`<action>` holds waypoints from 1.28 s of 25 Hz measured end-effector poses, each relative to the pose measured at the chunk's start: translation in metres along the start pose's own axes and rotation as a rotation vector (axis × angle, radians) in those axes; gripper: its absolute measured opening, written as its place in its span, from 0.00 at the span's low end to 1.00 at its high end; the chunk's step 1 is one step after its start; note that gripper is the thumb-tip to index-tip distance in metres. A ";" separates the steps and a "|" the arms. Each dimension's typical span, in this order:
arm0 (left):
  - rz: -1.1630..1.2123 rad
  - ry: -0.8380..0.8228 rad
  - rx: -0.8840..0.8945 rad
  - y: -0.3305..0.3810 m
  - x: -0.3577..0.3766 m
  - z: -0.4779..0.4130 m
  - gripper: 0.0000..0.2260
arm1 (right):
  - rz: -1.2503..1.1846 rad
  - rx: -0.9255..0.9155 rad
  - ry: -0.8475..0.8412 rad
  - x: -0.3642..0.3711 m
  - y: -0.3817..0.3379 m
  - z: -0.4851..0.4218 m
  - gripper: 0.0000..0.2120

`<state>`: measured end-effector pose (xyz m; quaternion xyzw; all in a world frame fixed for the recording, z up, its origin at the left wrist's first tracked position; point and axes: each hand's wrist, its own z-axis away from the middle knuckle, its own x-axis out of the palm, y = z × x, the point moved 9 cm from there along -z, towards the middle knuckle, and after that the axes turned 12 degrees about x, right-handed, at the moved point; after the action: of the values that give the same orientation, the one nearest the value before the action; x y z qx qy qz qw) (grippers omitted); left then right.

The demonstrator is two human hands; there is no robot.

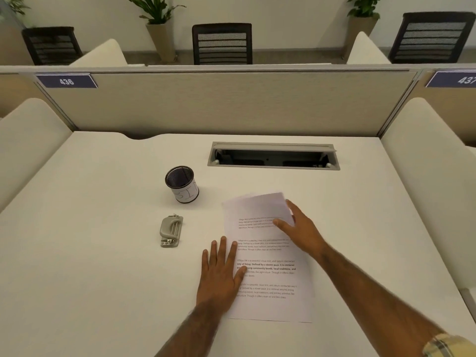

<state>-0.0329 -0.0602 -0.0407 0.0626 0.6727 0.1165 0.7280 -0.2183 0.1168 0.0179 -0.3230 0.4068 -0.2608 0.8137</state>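
Note:
A small stack of printed white sheets (pixel 273 282) lies on the white desk (pixel 103 253), a little right of centre. My left hand (pixel 221 274) lies flat with straight fingers, its thumb and palm edge pressing the stack's left margin. My right hand (pixel 300 229) rests on the upper right part of the sheets, thumb on the text and fingers along the right edge, where the top corner looks slightly lifted. A grey hole punch (pixel 170 231) sits left of the sheets. A black mesh cup (pixel 183 184) with a white paper label stands behind the punch; it looks empty.
An open cable tray (pixel 273 156) is sunk into the desk at the back. A beige partition (pixel 231 104) closes the far side, with low white dividers left and right. Chairs and potted plants stand beyond it.

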 end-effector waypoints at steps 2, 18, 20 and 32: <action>0.003 0.005 -0.007 0.001 0.002 -0.002 0.32 | -0.269 0.084 0.081 -0.005 0.013 0.013 0.28; 1.268 0.437 -0.001 0.052 -0.174 -0.079 0.05 | -0.700 -0.130 0.184 -0.106 -0.037 0.101 0.10; 1.218 0.503 0.069 0.062 -0.199 -0.074 0.04 | -0.674 -0.174 0.271 -0.116 -0.046 0.109 0.09; 1.188 0.452 0.054 0.074 -0.191 -0.064 0.07 | -0.552 -0.161 0.340 -0.098 -0.039 0.118 0.11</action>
<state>-0.1163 -0.0411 0.1565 0.4170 0.6631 0.4938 0.3775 -0.1791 0.1958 0.1494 -0.4361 0.4533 -0.4888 0.6045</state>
